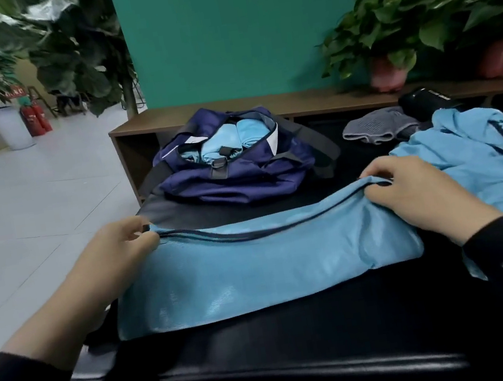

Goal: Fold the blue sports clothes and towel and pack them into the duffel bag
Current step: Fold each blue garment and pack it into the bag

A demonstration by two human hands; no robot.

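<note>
Two bare hands pinch the far, dark-piped edge of a light blue sports garment (265, 266) lying folded across a black padded bench (267, 348): the left hand (108, 254) at its left end, the right hand (414, 195) at its right end, well apart. Beyond it an open navy fabric duffel bag (233, 167) sits on the bench with rolled light blue items (227, 143) inside. Right of the right hand lies a rumpled light blue garment (484, 162); a grey knitted piece (378, 127) lies farther back.
</note>
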